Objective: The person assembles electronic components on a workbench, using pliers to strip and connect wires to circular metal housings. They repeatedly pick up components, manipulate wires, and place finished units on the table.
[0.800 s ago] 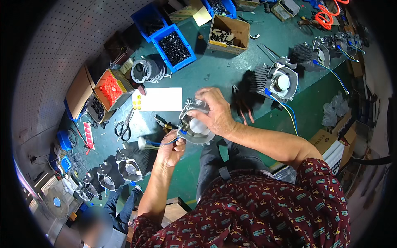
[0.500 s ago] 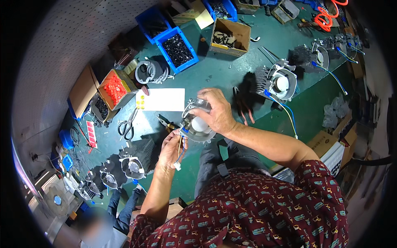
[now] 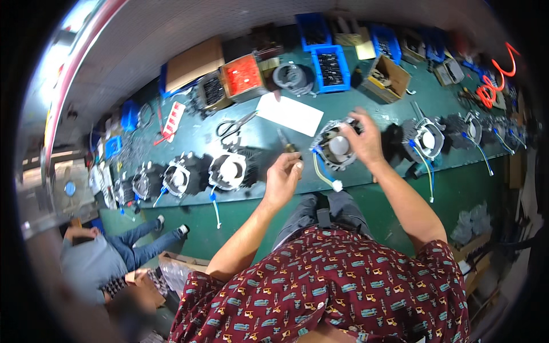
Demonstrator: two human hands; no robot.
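Observation:
In front of me on the green bench sits a grey metal housing [image 3: 328, 155] with a round white disc inside. A blue and a pale wire run from its left side to a white plug [image 3: 337, 186] at the near edge. My right hand [image 3: 367, 140] is closed on the housing's right rim, thumb over the inside. My left hand [image 3: 282, 180] is off the housing, its fingers curled around the handle end of pliers [image 3: 287, 143] lying to the left. The fingers cover part of that handle.
More wired housings stand along the bench, left [image 3: 229, 171] and right [image 3: 428, 140]. Scissors [image 3: 227, 130] lie near a white sheet [image 3: 294, 114]. Behind are a box of red parts [image 3: 243, 77], blue bins [image 3: 330, 70] and a cardboard box [image 3: 386, 80]. Another person [image 3: 94, 257] is at lower left.
My left hand has let go of the wires and closed at the pliers' handle. The housing now rests lower on the bench under my right hand. The whole view has swung left.

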